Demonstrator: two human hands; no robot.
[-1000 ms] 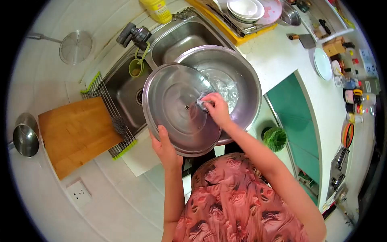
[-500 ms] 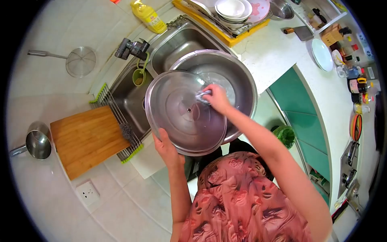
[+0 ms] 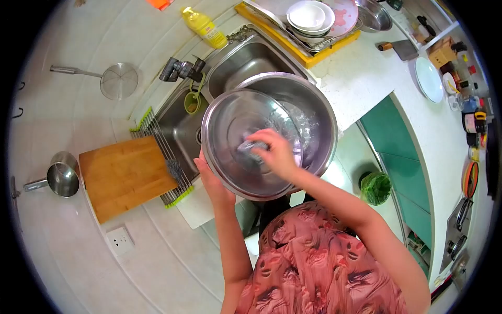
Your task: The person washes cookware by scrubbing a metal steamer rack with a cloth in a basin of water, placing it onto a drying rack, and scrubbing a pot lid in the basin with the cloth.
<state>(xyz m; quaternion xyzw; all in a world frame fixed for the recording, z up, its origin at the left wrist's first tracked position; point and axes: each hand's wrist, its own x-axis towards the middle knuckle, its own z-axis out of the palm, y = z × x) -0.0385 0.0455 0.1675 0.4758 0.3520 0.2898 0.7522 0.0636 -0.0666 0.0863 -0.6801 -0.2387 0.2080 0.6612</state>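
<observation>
A round metal pot lid (image 3: 228, 121) lies tilted over the left part of a large steel basin (image 3: 322, 104). My left hand (image 3: 215, 183) grips the lid at its lower left rim, with the fingers partly hidden underneath. Against the lid's inner face, near the middle, my right hand (image 3: 278, 156) presses a silvery scouring pad (image 3: 251, 148), blurred by motion. Water ripples in the basin to the right of the lid.
Behind the basin is a double sink (image 3: 235, 78) with a faucet (image 3: 183, 69) and a green strainer cup (image 3: 192, 103). A cutting board (image 3: 125, 175) rests on the rack at left. A dish rack (image 3: 308, 57) holds bowls. A green-lined bin (image 3: 375, 189) stands below right.
My right hand has moved the scouring pad down and left across the lid, from its upper right to near its middle. My left hand keeps its hold. The whole view has shifted slightly.
</observation>
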